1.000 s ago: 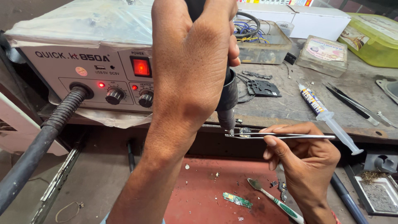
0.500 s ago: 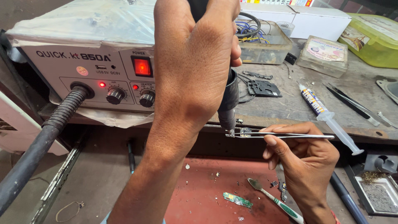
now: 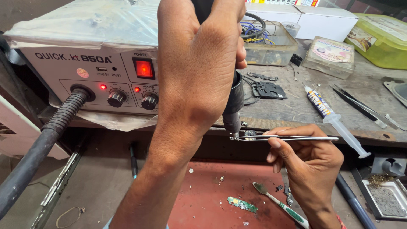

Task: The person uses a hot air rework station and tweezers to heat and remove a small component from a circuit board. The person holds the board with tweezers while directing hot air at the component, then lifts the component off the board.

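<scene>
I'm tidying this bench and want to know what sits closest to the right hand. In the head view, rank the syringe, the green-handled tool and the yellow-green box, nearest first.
From the right hand:
1. Green-handled tool, just below-left of it on the red mat.
2. Syringe, above-right on the bench.
3. Yellow-green box, far back right corner.

The hot-air nozzle [image 3: 232, 121] has edged slightly leftward along the tweezers [image 3: 288, 138].

Worn grey workbench [image 3: 296, 108] (scratched, dusty); red mat [image 3: 212, 199] on lower shelf; even daylight.
</scene>
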